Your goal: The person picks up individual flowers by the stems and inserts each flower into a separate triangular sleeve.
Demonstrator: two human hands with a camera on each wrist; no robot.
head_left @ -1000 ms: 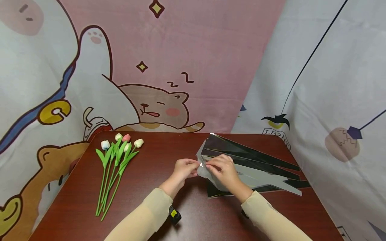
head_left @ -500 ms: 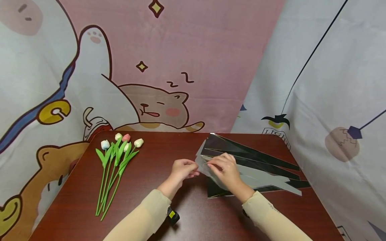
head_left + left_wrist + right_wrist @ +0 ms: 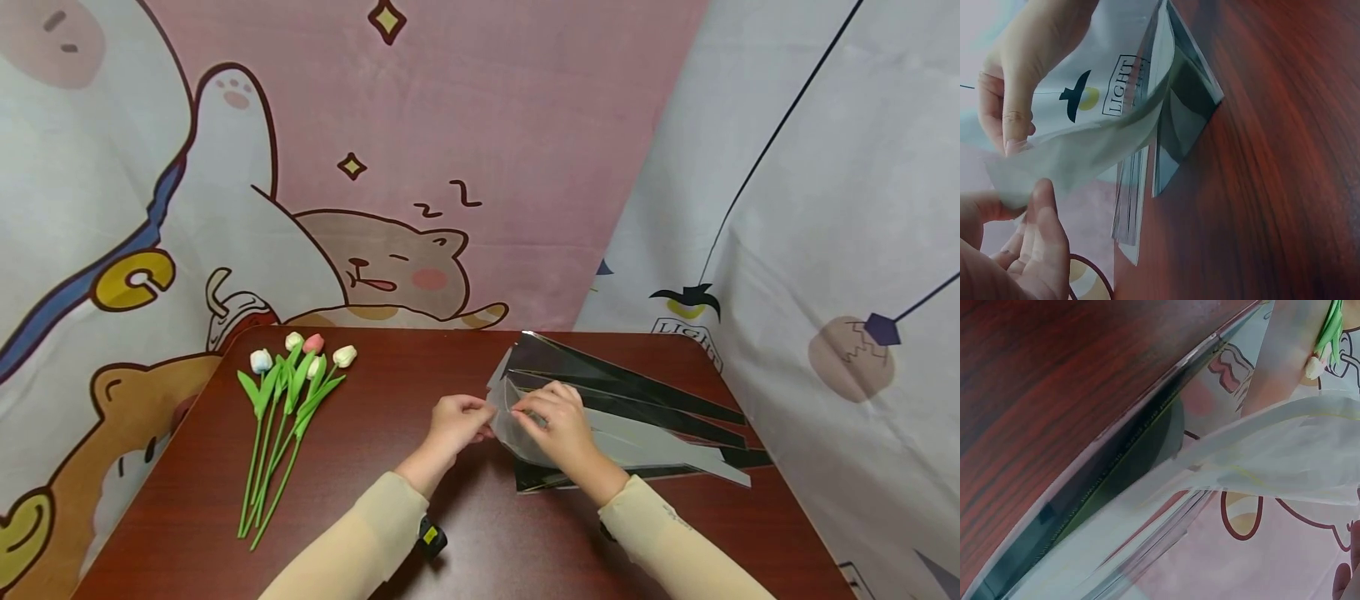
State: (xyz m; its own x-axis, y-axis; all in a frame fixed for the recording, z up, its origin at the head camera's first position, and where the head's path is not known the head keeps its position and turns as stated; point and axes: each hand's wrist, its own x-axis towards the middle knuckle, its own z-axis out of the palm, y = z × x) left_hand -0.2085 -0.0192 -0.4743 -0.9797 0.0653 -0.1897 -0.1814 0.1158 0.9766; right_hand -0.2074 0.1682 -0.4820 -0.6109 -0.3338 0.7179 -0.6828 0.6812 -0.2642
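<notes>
Both hands are at the wide end of a translucent grey flower-wrapping sleeve (image 3: pixel 615 433), which tapers to the right. My left hand (image 3: pixel 455 425) pinches its edge between thumb and fingers, also plain in the left wrist view, where the left hand (image 3: pixel 1029 250) is at the lower left. The right hand (image 3: pixel 558 421) pinches the same film a little to the right; its fingertips meet the film's edge in the left wrist view. Between the hands the film (image 3: pixel 1079 156) bows up in a curve. At the right wrist view's edge, only a few fingers (image 3: pixel 1344 581) show.
Dark-backed clear sleeves (image 3: pixel 600 375) lie stacked under and behind the grey one on the brown table (image 3: pixel 405 367). Several artificial tulips (image 3: pixel 288 400) with green stems rest at the left. A patterned cloth (image 3: pixel 525 167) hangs behind the table.
A bright glint on the film between my hands is gone, and the film there now stands rounder and wider. Both hands have shifted only slightly, the left one drawing back a little and returning.
</notes>
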